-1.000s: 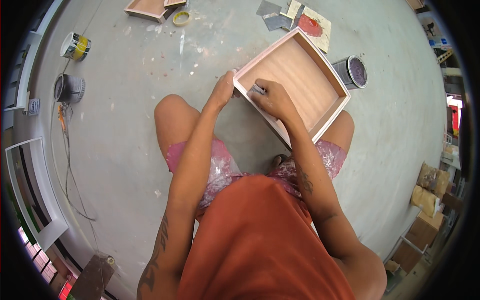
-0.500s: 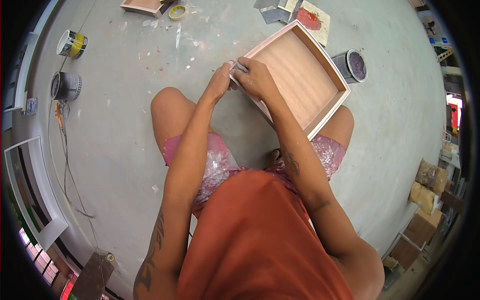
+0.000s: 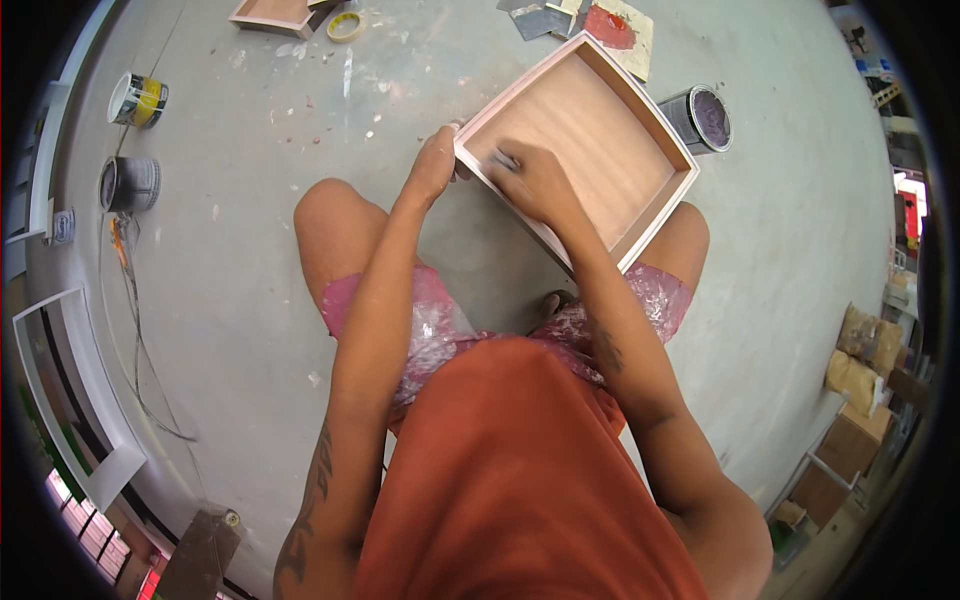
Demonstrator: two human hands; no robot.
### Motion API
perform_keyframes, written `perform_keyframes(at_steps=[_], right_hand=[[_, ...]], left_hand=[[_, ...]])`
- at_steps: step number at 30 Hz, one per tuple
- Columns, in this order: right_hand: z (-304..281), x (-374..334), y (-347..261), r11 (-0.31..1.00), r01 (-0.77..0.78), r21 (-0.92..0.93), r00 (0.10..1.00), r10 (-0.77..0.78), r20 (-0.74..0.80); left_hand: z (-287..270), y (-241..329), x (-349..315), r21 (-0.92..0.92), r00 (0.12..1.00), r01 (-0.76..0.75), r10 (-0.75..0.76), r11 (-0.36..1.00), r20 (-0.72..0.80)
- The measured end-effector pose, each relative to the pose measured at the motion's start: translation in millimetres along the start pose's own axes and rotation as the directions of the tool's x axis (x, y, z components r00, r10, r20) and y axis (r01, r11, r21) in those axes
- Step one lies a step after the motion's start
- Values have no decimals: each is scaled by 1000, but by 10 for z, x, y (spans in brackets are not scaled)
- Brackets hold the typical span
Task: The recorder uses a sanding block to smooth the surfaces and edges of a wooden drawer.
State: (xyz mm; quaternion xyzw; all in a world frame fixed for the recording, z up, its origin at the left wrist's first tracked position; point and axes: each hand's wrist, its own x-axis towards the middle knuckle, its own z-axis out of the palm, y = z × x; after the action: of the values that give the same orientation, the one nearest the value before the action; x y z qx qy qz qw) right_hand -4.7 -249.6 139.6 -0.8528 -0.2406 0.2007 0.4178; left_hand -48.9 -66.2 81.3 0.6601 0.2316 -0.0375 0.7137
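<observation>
Before me, the left hand point(image 3: 433, 168) grips the left corner of the wooden tray point(image 3: 600, 150), the right hand point(image 3: 537, 182) pinches a greyish pad point(image 3: 504, 160), seemingly for rubbing; any next stroke would need steadiness.

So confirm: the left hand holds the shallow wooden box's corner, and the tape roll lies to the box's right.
Wrong side: the head view shows the tape roll left of the shallow wooden box; the left hand does hold its corner.

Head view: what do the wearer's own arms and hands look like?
Bare left hand and bare right hand: no gloves, no visible wristwear. No sleeves show. Left arm has a large, dark, curving tattoo; right forearm has a smaller dark tattoo. Plain rust-orange cloth top.
</observation>
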Motion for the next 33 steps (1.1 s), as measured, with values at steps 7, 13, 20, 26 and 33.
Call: perform_keyframes(at_steps=[7,13,20,26,33], right_hand=[[167,247,-35,985,171,-36,974,-174,-146],[-77,-167,91,991,26,-135,999,-20,46],[126,241,-81,996,79,-50,991,-83,-101],[-167,-290,141,995,8,-104,998,0,70],[113,354,-80,997,60,-40,997,-62,-49]], left_hand=[[14,45,88,10,999,21,-21,1000,38],[-5,40,-7,40,999,41,-42,998,5],[35,56,86,12,998,42,-43,999,40],[-23,-58,89,12,999,18,-19,1000,32],[18,39,102,-22,998,42,-41,999,51]])
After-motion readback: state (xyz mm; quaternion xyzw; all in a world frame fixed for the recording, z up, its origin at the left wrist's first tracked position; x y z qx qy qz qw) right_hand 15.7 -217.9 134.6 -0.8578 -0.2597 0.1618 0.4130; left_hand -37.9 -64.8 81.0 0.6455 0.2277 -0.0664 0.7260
